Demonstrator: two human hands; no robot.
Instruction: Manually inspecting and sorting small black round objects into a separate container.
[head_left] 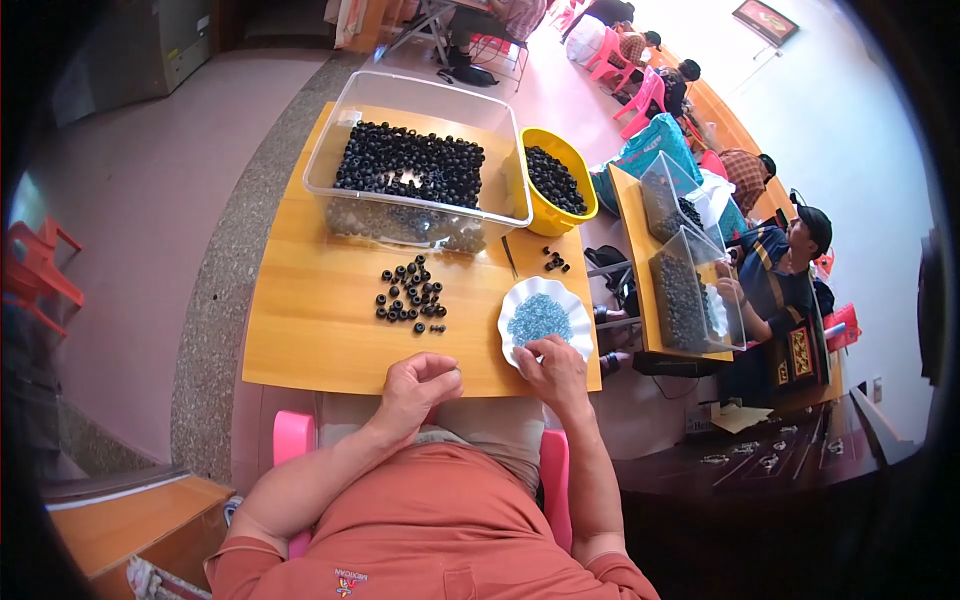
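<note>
Item, one wooden table, set before a seated person in an orange-red shirt.

Item, one left hand, held just at the table's near edge: fingers curled, thumb brought up against the forefinger. Whether a small piece was pinched there, I could not tell.

Item, one right hand, over the near rim of the plate: fingers bent down to its contents, the tips partly hidden from me; whether they had grasped a piece, I could not tell.

Item, one white plate with a scalloped rim, near the table's right corner, bearing a heap of tiny pale-blue pieces.

Item, one loose cluster of black round pieces, several showing open centres, lying left of the plate, near the middle of the table.

Item, one smaller group of black pieces, beyond the plate.

Item, one thin dark tool, lying between the plate and the bin.

Item, one large clear bin at the table's far side, its floor mostly covered with black pieces.

Item, one yellow tub, just right of the bin, also holding black pieces.
</note>
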